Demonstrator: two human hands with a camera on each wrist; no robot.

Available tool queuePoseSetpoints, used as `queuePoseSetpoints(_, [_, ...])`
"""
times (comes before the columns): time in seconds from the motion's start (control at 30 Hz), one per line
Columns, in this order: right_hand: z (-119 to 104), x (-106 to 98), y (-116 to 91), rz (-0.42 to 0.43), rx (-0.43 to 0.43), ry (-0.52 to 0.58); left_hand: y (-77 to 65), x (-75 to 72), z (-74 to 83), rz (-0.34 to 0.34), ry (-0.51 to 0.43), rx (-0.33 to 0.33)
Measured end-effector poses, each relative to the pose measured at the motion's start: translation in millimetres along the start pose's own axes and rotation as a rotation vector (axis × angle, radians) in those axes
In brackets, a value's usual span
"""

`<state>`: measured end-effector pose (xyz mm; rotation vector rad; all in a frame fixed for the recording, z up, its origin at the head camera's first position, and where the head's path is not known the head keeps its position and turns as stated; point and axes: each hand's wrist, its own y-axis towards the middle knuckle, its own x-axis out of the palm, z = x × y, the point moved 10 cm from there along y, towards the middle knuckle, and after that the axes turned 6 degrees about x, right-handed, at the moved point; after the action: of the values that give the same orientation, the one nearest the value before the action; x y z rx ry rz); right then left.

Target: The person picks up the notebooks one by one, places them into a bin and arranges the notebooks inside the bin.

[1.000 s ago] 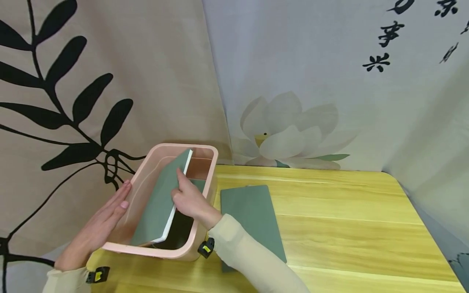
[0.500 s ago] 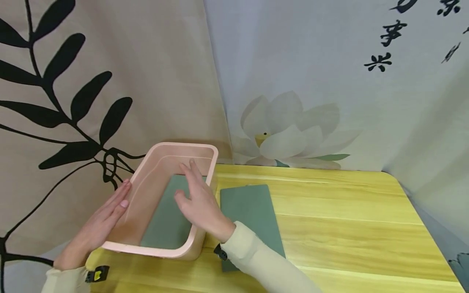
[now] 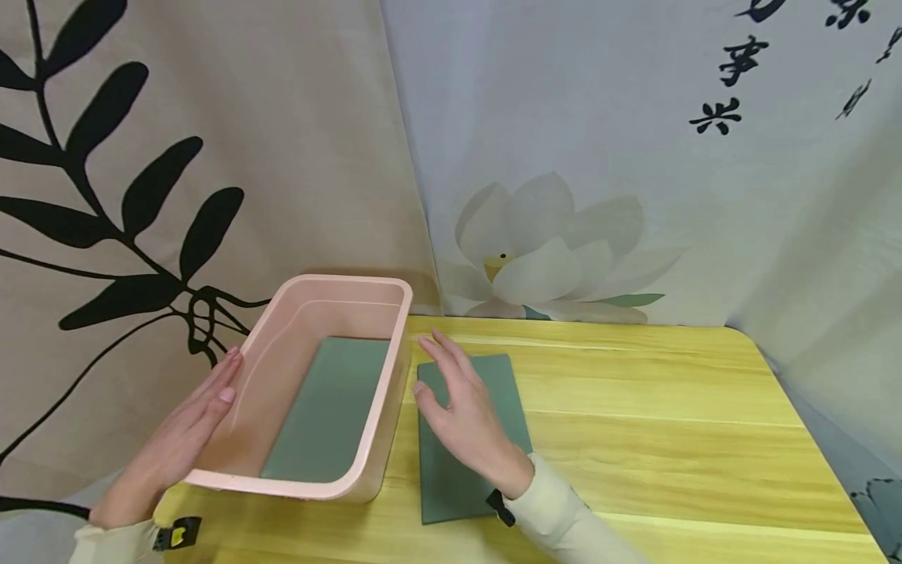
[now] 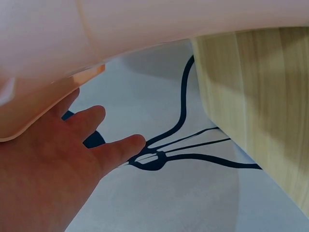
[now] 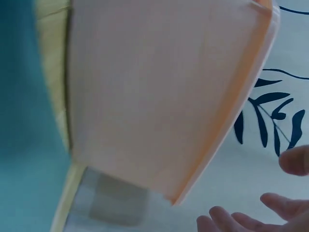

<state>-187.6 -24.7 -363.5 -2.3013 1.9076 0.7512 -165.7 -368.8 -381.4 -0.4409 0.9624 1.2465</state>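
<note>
A pink plastic bin (image 3: 384,439) stands at the left of the table, a green notebook (image 3: 331,415) lying flat on its bottom. My left hand (image 3: 176,435) rests with straight fingers against the bin's left outer side; in the left wrist view its fingers reach up under the rim. To the right of the bin, a second green notebook (image 3: 447,482) lies on the tabletop. Over that one hovers my right hand (image 3: 470,415), fingers spread and relaxed, holding nothing. The right wrist view shows the bin's outer wall (image 5: 154,96) beside the right hand's fingertips (image 5: 219,215).
The wooden table (image 3: 669,423) extends to the right, its left edge close under the bin. Behind it hang curtains, one with a dark leaf print (image 3: 151,188), another with a pale lotus (image 3: 550,258). Small black cameras (image 3: 178,534) are strapped at both wrists.
A green notebook held by the right hand went down flat into the bin and was let go. The right hand then moved right, out of the bin, over the other notebook. The left hand stayed put.
</note>
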Motion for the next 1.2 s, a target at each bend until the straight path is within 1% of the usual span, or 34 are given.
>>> queuePoseSetpoints(0.2, [29, -11, -15, -0.028, 0.012, -0.083, 1.1, 0.2, 0.8, 0.001, 0.004, 0.006])
queuePoseSetpoints(0.37, [53, -19, -25, -0.023, 0.006, -0.203, 1.3, 0.0, -0.4, 0.005, -0.006, -0.008])
queuePoseSetpoints(0.47, [69, -21, -29, -0.051, 0.028, -0.28, 1.2, -0.2, -1.9, 0.003, -0.021, -0.021])
queuePoseSetpoints(0.67, [98, -21, -36, -0.136, 0.077, -0.388, 0.9, -0.4, -3.5, -0.009, -0.037, -0.04])
queuePoseSetpoints(0.87, [120, -24, -42, -0.191, 0.116, -0.483, 0.1, 0.1, -5.2, -0.013, -0.042, -0.048])
queuePoseSetpoints(1.03, [132, -26, -43, -0.212, 0.154, -0.614, 0.1, -0.4, -4.2, -0.007, -0.032, -0.037])
queuePoseSetpoints(1.2, [141, -28, -41, -0.213, 0.194, -0.741, 1.4, -0.6, -2.7, -0.009, -0.038, -0.034])
